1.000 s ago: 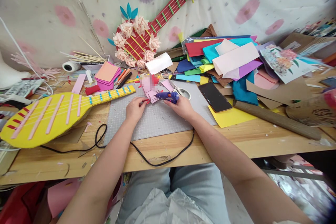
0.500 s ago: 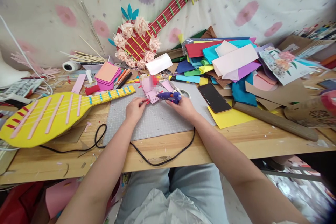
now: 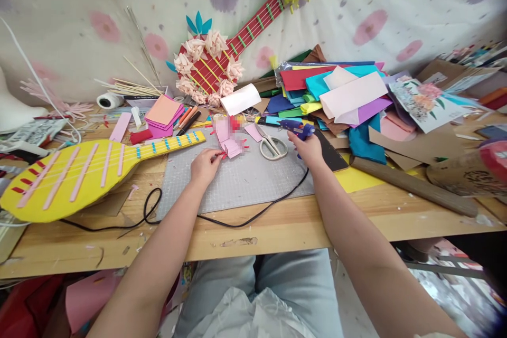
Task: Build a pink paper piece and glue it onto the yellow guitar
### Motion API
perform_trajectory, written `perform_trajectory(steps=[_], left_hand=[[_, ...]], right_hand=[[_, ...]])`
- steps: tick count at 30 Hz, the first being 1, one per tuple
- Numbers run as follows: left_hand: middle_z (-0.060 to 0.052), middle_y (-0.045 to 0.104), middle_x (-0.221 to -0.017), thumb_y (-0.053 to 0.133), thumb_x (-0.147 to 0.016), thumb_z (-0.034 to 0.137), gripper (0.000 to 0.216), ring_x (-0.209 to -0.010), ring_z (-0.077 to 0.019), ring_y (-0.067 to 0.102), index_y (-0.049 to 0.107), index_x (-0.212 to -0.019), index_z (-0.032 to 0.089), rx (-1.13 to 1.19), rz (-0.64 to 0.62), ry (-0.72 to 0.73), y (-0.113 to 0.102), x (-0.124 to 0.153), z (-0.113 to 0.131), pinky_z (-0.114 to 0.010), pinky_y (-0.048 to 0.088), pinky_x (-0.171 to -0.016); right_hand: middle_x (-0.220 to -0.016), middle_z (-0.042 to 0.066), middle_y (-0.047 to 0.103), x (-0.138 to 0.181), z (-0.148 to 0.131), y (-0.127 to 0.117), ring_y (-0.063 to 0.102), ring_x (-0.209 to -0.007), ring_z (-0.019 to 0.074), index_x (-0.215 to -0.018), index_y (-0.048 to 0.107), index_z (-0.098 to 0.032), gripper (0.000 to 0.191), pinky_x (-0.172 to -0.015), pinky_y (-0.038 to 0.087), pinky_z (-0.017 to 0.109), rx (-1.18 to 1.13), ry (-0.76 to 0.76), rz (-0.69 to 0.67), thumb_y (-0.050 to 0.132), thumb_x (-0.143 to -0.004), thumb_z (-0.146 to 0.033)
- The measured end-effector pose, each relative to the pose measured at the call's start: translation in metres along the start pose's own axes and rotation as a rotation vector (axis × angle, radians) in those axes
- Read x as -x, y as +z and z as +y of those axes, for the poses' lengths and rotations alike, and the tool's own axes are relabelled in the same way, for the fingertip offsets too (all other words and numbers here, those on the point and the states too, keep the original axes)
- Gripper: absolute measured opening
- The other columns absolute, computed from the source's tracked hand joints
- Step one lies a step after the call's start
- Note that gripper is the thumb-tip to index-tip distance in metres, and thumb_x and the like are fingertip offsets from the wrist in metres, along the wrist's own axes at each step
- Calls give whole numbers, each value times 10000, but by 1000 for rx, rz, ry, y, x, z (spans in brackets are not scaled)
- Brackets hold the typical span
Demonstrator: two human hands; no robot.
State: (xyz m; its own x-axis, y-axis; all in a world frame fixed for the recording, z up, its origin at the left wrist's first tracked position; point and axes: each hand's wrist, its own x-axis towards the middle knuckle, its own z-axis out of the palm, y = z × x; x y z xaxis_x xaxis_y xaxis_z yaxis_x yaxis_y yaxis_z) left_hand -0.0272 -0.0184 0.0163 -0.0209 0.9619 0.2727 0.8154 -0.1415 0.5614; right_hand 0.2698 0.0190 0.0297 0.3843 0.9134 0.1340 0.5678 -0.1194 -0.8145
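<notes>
My left hand (image 3: 206, 165) is closed in a pinch on a small red piece (image 3: 224, 155) at the lower left corner of a pink paper figure (image 3: 228, 143). Several more red bits stick out from the figure's edges; its upper right part is blurred. In my right hand (image 3: 310, 150) is a blue hot glue gun (image 3: 296, 128), held above the mat with its nozzle pointing left, away from the figure. Scissors (image 3: 273, 149) with pale handles lie between the figure and my right hand. Under both hands is a grey cutting mat (image 3: 245, 185).
A yellow cardboard lute (image 3: 87, 169) lies at left; a red one (image 3: 209, 71) with paper roses leans at the back. A phone (image 3: 331, 154), coloured paper (image 3: 352, 90) and a wooden stick (image 3: 415, 187) lie right. The gun's black cord (image 3: 253, 220) loops along the front.
My right hand has carried the glue gun from beside the pink figure to the right and upward, uncovering the scissors and partly covering the phone. My left hand stays at the figure.
</notes>
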Motion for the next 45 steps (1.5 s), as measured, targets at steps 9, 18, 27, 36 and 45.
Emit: perform_trajectory(steps=[9, 18, 27, 36, 45], left_hand=[[-6, 659, -930, 521, -787, 321, 204, -682, -119, 553, 670, -904, 247, -7, -6, 1, 1, -1, -1, -242, 407, -627], [-14, 658, -959, 516, -789, 311, 214, -693, -122, 565, 665, -926, 243, -6, -7, -9, 1, -1, 0, -245, 415, -637], [-8, 659, -940, 519, -793, 328, 210, -705, -121, 576, 664, -923, 248, -4, -14, -10, 4, -2, -2, -237, 421, -633], [-3, 655, -926, 528, -788, 327, 194, -688, -118, 575, 665, -902, 249, 6, -19, -9, 3, -2, -1, -238, 421, -624], [-2, 651, -926, 527, -785, 322, 190, -660, -111, 561, 663, -892, 242, 9, -19, -15, 2, -1, 1, -243, 412, -615]], right_hand=[[-958, 159, 623, 3, -3, 8, 558, -950, 299, -1055, 560, -128, 605, -778, 427, 408, 326, -89, 59, 541, -670, -595], [-1090, 131, 503, 36, -56, 19, 432, -1055, 265, -1037, 531, -176, 312, -903, 341, 412, 251, -745, 65, 485, -793, -364], [-1149, 122, 502, 31, -86, 70, 373, -1084, 271, -1070, 552, -154, 327, -902, 304, 399, 440, -1143, -323, 503, -746, -163], [-1125, 145, 528, 21, -95, 80, 357, -1068, 273, -941, 645, -128, 243, -874, 301, 404, 650, -1318, -399, 439, -812, -147], [-1037, 128, 567, 19, -91, 84, 382, -992, 250, -905, 651, -120, 232, -834, 318, 378, 664, -1348, -391, 435, -833, -167]])
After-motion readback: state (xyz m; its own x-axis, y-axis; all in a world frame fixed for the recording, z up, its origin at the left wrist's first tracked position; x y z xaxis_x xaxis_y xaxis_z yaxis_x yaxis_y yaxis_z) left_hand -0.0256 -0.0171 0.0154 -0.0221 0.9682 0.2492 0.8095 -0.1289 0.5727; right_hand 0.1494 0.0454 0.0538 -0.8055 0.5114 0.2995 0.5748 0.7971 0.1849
